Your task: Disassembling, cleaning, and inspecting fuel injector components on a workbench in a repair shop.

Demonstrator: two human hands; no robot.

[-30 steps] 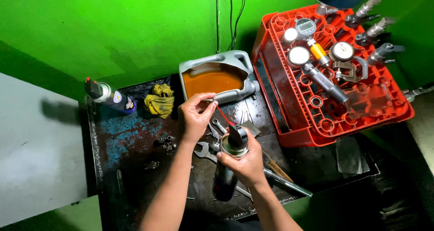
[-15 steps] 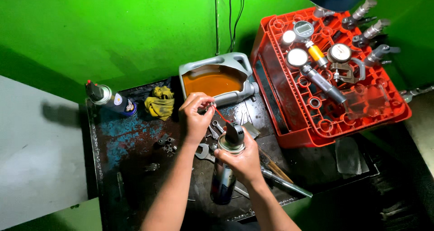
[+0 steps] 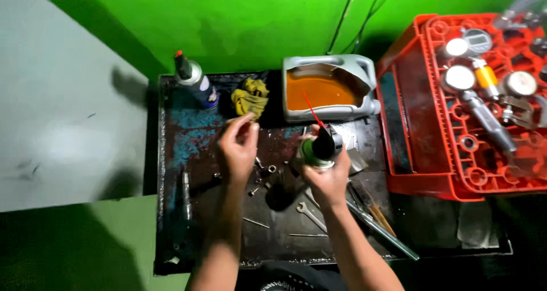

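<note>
- Green spray can with thin red straw (image 3: 317,148) sits upright in my right hand (image 3: 327,174), fingers wrapped round it above the dark metal surface (image 3: 188,140), straw aimed toward the tub.
- My left hand (image 3: 238,146) pinches its fingertips together; I cannot tell on what.
- Cut-open grey plastic jug (image 3: 364,74) holds orange liquid.
- Red plastic crate (image 3: 421,166) carries gauges.

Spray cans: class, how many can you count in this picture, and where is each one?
2. One spray can stands at the table's back left corner; the other spray can, with a red straw, is in the right hand. Others may be hidden.
</note>
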